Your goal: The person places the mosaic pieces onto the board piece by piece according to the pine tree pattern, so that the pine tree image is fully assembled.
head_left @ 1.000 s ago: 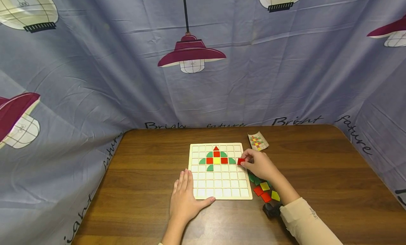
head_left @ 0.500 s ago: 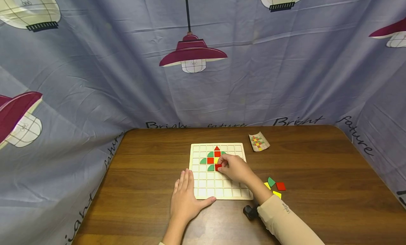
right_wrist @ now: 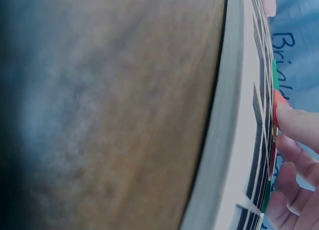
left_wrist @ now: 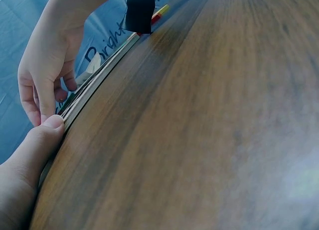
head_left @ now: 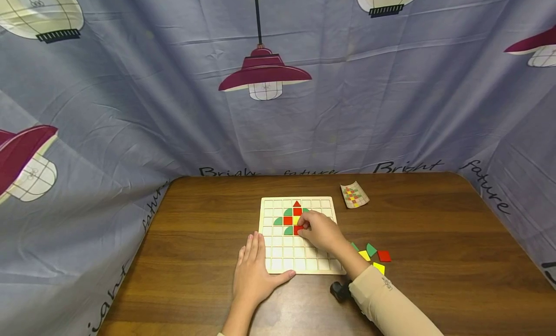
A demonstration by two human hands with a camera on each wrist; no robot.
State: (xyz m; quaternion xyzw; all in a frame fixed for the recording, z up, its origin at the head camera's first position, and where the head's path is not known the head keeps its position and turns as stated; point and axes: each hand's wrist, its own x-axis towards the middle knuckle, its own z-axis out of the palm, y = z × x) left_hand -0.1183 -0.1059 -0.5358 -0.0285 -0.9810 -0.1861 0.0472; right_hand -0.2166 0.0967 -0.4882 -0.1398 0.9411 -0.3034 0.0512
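My right hand (head_left: 320, 229) pinches a red square tile (head_left: 297, 231) between thumb and fingertips, low at a cell of the pale grid board (head_left: 278, 264). That cell lies just below a yellow square tile (head_left: 296, 220) and right of a green quarter-round tile (head_left: 288, 231). In the right wrist view the thumb presses against the red tile's tilted edge. My left hand (head_left: 252, 274) rests at the board's lower left corner, fingers straight along the left side and thumb against the front edge. Part of the tile pattern, to the right, is hidden behind my right hand.
Loose tiles lie right of the board: a red square (head_left: 384, 256), a green quarter-round (head_left: 371, 249) and yellow squares (head_left: 379, 268), partly behind the forearm. A small pattern card (head_left: 354, 195) lies at the back right. A black device (head_left: 339, 291) sits at the right wrist.
My right hand has carried the red tile left from the board's right edge to below the yellow tile, and hardly moves in the last half second. The left hand stays put.
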